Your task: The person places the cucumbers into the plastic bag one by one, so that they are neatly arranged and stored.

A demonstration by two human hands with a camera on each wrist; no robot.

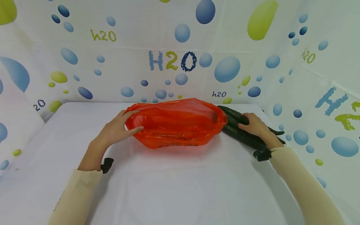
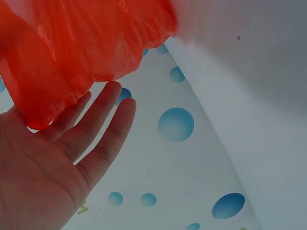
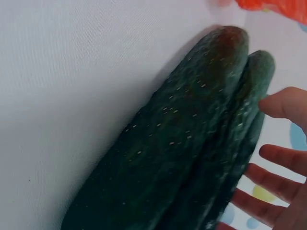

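Note:
An orange-red plastic bag lies on its side on the table, dark print along its near side. My left hand is at its left end, thumb on the near side and index finger over the top. The left wrist view shows the other fingers extended beside the bag's edge. Long dark green cucumbers lie side by side at the bag's right end. Over them is my right hand, its thumb at one cucumber and its fingers spread along the far side, fingertips partly hidden.
The white tabletop stretches in front of the bag. Behind it and to the right hangs a white backdrop with blue and green spots and H2O lettering. A small black device is strapped to each wrist.

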